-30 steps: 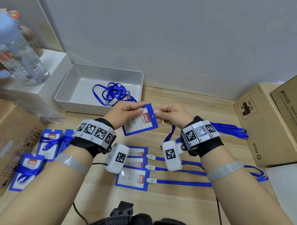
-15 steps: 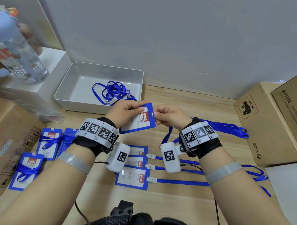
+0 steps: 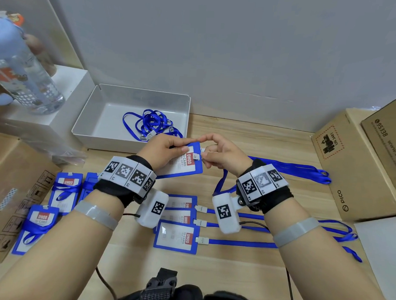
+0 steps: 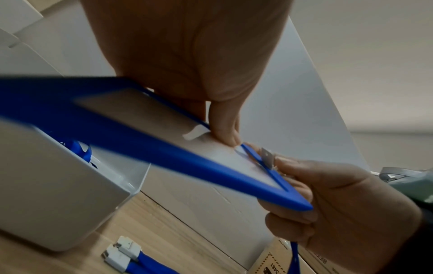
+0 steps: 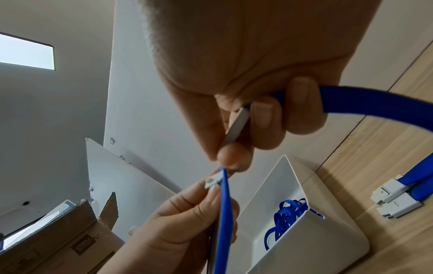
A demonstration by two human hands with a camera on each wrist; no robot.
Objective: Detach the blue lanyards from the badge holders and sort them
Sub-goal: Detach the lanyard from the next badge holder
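Pinching badge holder [image 3: 182, 165] top edge, left hand [image 3: 163, 148]; right hand [image 3: 221, 157] fingers pinching lanyard clip [image 3: 198, 156].

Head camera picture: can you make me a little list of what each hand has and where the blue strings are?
left hand: holds blue plastic badge holder
right hand: pinches white plastic clip of blue lanyard
white rectangular tray: loose blue lanyards inside
wooden table: three badge holders with lanyards clipped on
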